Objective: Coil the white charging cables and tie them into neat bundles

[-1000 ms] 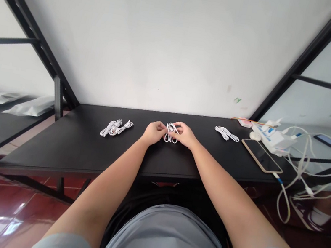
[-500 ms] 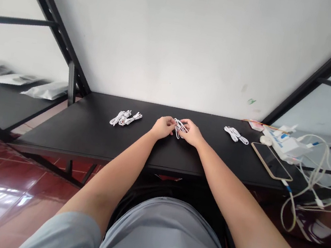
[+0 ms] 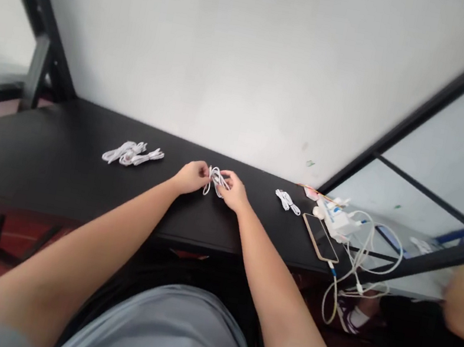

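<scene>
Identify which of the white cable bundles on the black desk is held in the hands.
The middle white cable bundle, pinched between left hand and right hand; the left bundles and right bundle lie untouched.

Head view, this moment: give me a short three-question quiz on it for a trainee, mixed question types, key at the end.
1. What do the left hand and right hand hold between them?
2. True or false: the phone lies to the left of the cable pile.
3. Which lies between the hands and the phone? A) a single coiled cable B) a cup C) scissors

Key
1. A white cable, gripped from both sides just above the black table.
2. False; the phone is far right, near the power strip.
3. A
</scene>
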